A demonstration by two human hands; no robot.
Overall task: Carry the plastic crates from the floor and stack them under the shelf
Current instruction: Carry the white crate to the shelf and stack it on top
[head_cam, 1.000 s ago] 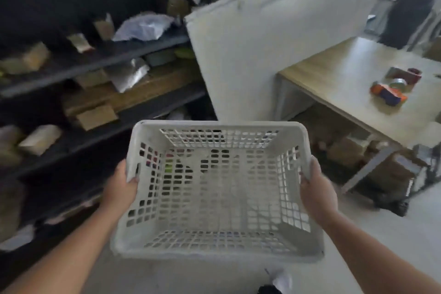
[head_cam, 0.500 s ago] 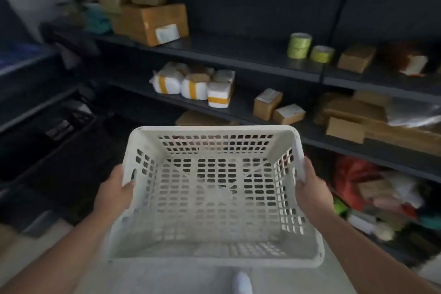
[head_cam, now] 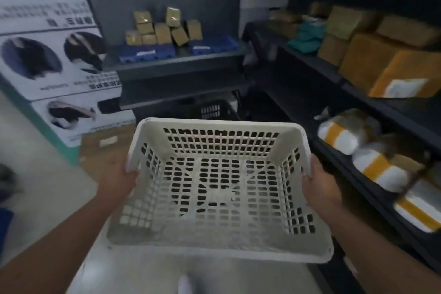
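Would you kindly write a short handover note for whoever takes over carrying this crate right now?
Left hand: gripping the left rim of the white crate.
Right hand: gripping the right rim.
Crate: empty, held level in the air, facing the grey shelf ahead.
Under that shelf, a dark crate already sits in the low gap, partly hidden.
Done: this crate is off the floor and brought close to the shelf.
Left: lower it and stack it under the shelf, probably on or beside the dark crate. Whether more crates remain on the floor cannot be seen from here.
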